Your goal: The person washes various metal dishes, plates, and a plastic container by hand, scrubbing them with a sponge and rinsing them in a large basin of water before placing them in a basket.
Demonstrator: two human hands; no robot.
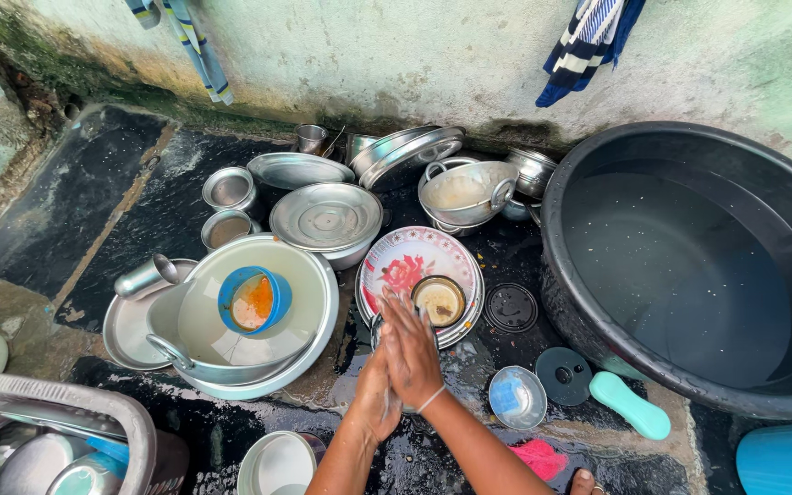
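We press both hands, left [375, 396] and right [412, 351], around a small steel vessel [379, 327], mostly hidden, likely a cup, touching the floral plate [405, 261] on the wet floor [167, 211]. Risk: soapy grip slips, knocking the brown bowl [439, 300].

Two hands, left hand [376, 394] and right hand [410, 353], pressed together. Just beyond the grip: one flowered plate [405, 261] carrying one small bowl [439, 300]. Left of it, one blue bowl [254, 299]. Right of it: one big black tub [689, 266], two dark round lids [511, 308] [563, 374], one turquoise brush [630, 404].
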